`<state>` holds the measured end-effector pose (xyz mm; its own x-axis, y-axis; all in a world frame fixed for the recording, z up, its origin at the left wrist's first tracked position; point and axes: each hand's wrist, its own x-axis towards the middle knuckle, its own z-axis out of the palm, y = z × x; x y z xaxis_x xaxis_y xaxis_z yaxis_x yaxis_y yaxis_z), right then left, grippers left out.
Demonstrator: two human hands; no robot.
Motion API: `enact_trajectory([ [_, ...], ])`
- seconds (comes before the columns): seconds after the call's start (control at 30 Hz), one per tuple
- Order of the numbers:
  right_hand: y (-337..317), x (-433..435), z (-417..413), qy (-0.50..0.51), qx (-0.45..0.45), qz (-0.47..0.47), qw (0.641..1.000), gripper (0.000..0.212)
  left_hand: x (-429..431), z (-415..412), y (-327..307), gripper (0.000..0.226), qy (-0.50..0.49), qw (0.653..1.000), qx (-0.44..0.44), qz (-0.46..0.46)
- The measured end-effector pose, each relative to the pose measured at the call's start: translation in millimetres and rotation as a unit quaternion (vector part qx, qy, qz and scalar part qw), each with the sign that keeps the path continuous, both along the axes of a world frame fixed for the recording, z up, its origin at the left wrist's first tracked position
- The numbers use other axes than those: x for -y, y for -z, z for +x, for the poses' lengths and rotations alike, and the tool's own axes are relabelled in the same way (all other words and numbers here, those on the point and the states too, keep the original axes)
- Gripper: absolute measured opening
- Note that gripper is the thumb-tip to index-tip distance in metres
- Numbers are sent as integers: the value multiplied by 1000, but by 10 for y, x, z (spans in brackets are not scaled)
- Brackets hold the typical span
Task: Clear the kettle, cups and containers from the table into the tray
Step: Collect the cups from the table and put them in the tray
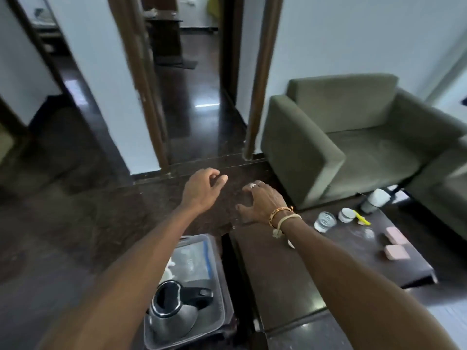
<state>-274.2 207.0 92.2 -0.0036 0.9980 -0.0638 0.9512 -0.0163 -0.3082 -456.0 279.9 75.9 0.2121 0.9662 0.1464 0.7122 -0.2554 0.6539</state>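
Head view: both arms are stretched fwd over the dark floor; the left hand (203, 188) is held in the air w/ fingers loosely curled, nothing grasped; the right hand (261, 204) is held just beside it, fingers spread and relaxed, nothing grasped, rings seen on two fingers and bangles plus a pale thread at the wrist.

The tray (217, 271), grey plastic, is seen low centre, under the left forearm and just left of the table (278, 274); the kettle (171, 309) is already set in the tray's near end, upright, black lid and handle on top, steel body; pale items lie in the tray's far end but are too blurred to be named.

On the table's far right part, well apart from both hands, a clear glass (325, 221) is seen; just beyond it a small jar (346, 214) w/ a white lid; a yellow item (362, 219) lies beside the jar; a white container (375, 200) stands at the far edge; two pink pads (396, 245) lie nearer the right edge.

A green armchair (353, 137) is placed behind the table; an open doorway (192, 79) is seen at top centre.
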Motion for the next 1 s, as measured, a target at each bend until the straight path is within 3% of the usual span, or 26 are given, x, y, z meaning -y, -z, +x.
enact_trajectory([
  [0.17, -185, 643, 646, 86, -21, 46, 995, 61, 446, 713, -151, 45, 65, 997, -13, 27],
  [0.43, -28, 2058, 1565, 195, -18, 32, 980, 60, 1545, 1846, -33, 48, 183, 982, -37, 29],
  [0.73, -316, 3084, 2601, 367, -16, 83, 927, 55, 2123, 3187, -293, 43, 295, 953, -18, 60],
  [1.0, -55, 3680, 2877, 452, 7, 35, 891, 49, 2448, 3925, 56, 39, 396, 917, -26, 32],
])
